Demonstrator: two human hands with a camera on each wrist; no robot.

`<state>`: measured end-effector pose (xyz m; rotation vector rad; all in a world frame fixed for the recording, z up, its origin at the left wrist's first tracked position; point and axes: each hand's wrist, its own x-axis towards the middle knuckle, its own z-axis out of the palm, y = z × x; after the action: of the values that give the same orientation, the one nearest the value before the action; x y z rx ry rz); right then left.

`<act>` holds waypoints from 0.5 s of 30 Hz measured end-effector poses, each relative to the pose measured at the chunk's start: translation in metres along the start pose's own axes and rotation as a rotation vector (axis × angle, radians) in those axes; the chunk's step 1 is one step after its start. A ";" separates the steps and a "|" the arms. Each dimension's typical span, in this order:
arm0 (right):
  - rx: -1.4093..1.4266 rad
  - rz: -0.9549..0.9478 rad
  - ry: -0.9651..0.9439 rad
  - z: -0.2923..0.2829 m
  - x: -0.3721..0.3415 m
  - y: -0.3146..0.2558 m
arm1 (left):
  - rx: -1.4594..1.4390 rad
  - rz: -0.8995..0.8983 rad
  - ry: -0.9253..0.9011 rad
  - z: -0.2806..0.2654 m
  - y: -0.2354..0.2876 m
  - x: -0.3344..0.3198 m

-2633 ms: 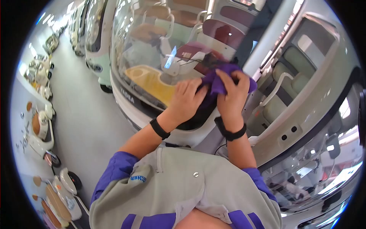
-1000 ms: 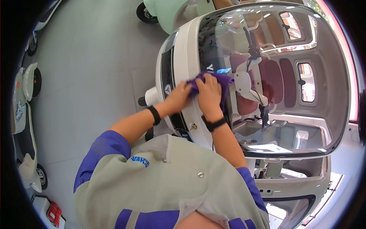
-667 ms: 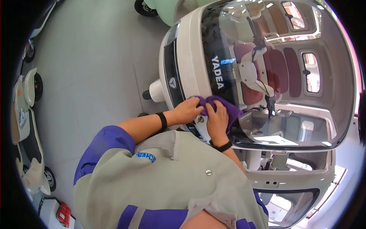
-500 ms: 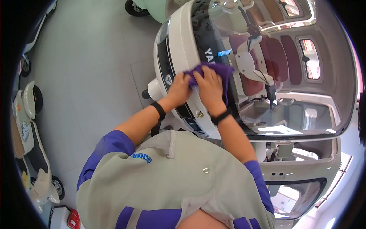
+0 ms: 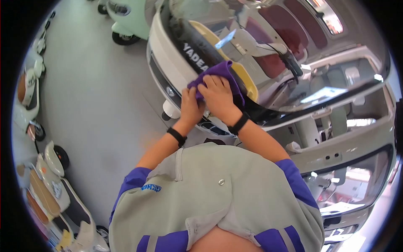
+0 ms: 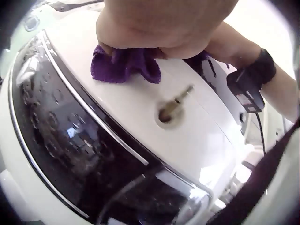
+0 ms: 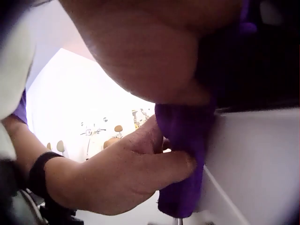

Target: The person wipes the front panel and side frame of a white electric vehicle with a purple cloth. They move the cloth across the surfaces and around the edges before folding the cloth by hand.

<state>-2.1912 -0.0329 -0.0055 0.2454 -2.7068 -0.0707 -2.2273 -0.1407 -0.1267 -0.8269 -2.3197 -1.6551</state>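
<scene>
Lower along the vehicle's white front (image 5: 166,48), the purple cloth (image 5: 224,69) has slid since half a second ago; it then covered the end of the YADEA lettering (image 5: 195,56), and now nearly all of that word shows, with the cloth lying against its last letter. The head view has swung too, so the vehicle sits more aslant and a yellow tray (image 5: 247,82) shows through the windshield (image 5: 268,31).

Both forearms reach forward from the purple sleeves, and the hands come close together over the cloth. The left hand (image 5: 192,107) pinches the bunched near edge, its thumb lying on the cloth in the right wrist view. The right hand (image 5: 218,98) presses down from above, fingers close together and bent over the cloth; its fingertips are partly hidden. Each wrist wears a black band, the left band (image 5: 177,136) and the right band (image 5: 238,124).

The cloth is soft and creased, bunched between the hands and spreading into a loose corner over the dark strip at the foot of the windshield. In the left wrist view a ruffled edge rests on the white surface, near a blurred brass-coloured fitting (image 6: 173,110) in a round recess. Beside that surface runs a glossy black panel (image 6: 70,136) with bright trim. A mint-green scooter (image 5: 132,21) stands on the grey floor (image 5: 92,92) beyond.
</scene>
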 end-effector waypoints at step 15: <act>-0.001 0.483 0.280 -0.114 -0.233 0.088 | 0.159 0.934 -0.357 0.094 0.170 -0.028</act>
<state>-1.9495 0.0948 0.0119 -0.3738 -2.4122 0.0965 -2.0976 -0.0254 -0.0353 -1.8866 -1.7053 -0.9440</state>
